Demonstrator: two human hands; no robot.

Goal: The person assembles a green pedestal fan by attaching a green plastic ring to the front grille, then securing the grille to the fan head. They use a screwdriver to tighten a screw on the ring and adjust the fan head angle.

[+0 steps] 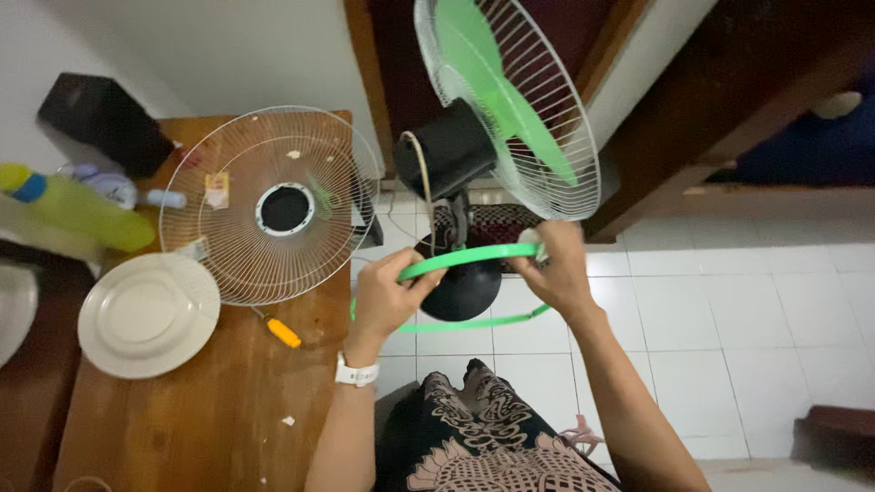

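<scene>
Both hands grip a green plastic ring (pixel 469 257), held level above a white tiled floor (pixel 711 310): left hand (pixel 387 296) closed on its near-left arc, right hand (pixel 556 269) closed on its right side. Directly beyond stands a fan (pixel 510 100) with green blades and a black motor housing. On the wooden bench (pixel 210 419) to the left lie a detached wire grille (pixel 269 205), a white plate (pixel 146 314) and a yellow-handled screwdriver (pixel 281 331).

Worn on head, looking steeply down, close over both hands; takes in table (pixel 228 410) on left, tiled floor (pixel 729 310) on right. Single view only.
</scene>
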